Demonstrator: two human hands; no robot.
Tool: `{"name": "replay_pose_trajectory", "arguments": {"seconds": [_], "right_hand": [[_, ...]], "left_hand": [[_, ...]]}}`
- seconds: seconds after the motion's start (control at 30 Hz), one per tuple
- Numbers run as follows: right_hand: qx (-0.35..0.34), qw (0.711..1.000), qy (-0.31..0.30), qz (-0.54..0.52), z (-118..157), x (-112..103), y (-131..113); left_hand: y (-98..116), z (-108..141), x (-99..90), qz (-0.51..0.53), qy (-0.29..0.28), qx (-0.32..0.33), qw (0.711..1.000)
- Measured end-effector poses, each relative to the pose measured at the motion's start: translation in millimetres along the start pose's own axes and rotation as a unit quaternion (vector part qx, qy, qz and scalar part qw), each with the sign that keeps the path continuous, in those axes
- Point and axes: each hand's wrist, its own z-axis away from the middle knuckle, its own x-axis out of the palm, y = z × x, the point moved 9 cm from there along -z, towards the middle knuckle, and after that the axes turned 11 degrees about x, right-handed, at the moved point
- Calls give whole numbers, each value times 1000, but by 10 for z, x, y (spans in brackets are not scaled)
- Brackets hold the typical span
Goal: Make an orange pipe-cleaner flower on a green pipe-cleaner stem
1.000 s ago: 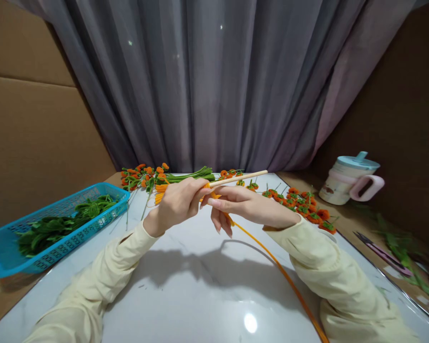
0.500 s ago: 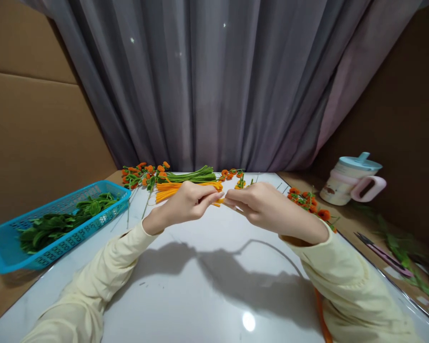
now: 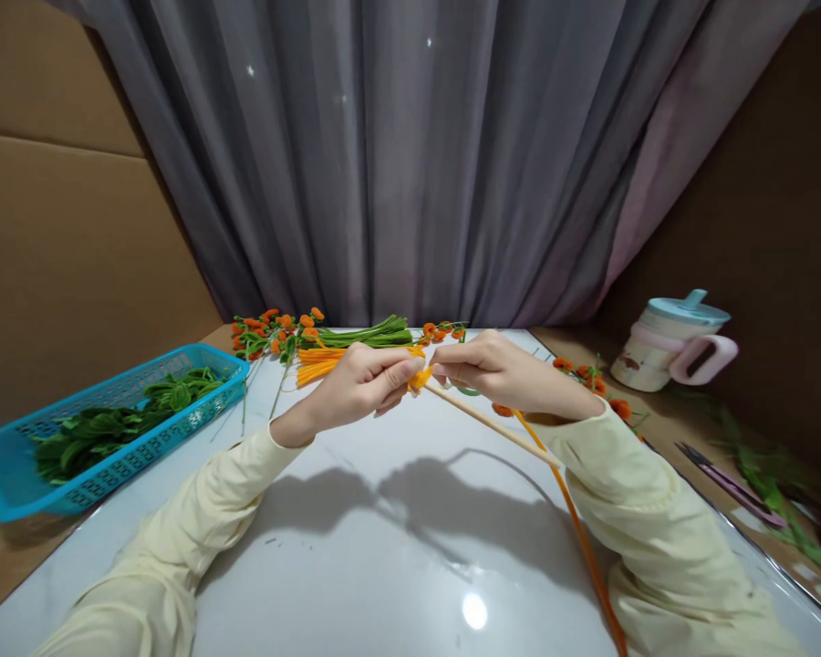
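Note:
My left hand (image 3: pixel 368 388) is closed in a pinch around the tip of a thin wooden stick (image 3: pixel 489 426), where an orange pipe cleaner (image 3: pixel 422 376) is bunched in a coil. The stick slants down to the right, toward my right sleeve. Facing it, my right hand (image 3: pixel 499 372) is closed with its fingertips at the coil's right side, pinching the orange strand. A long orange strand (image 3: pixel 578 516) hangs below my right hand and runs down past the sleeve. Behind my left hand lie straight orange pipe cleaners (image 3: pixel 315 365) and a bundle of green pipe cleaners (image 3: pixel 369 336).
At the left a blue basket (image 3: pixel 109 488) holds green leaf shapes. Orange flowers (image 3: pixel 274 333) lie at the back left, and more orange flowers (image 3: pixel 592 379) at the right. Beyond the table's right edge are a lidded cup (image 3: pixel 670 342) and pink-handled scissors (image 3: pixel 735 488).
My right hand has risen slightly and turned. The wooden stick and the orange coil, mostly hidden before, now show, and the orange strand is visible below the right hand.

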Motion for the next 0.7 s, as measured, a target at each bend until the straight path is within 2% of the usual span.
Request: {"name": "replay_pose_trajectory", "arguments": {"seconds": [0.1, 0.2, 0.33, 0.47, 0.6, 0.7], "right_hand": [[31, 998, -10, -56, -37, 20, 66], [75, 984, -43, -158, -75, 92, 141], [106, 944, -71, -306, -87, 170, 183], [101, 912, -94, -387, -86, 235, 187], [86, 857, -173, -478, -128, 422, 184], [61, 806, -237, -539, -160, 579, 154]], "left_hand": [[42, -9, -31, -59, 4, 19, 998], [48, -13, -85, -91, 31, 30, 995], [-28, -8, -113, -48, 63, 10, 997], [-45, -2, -90, -10, 64, 23, 998], [69, 13, -105, -71, 64, 103, 990], [255, 53, -101, -175, 57, 206, 961]]}}
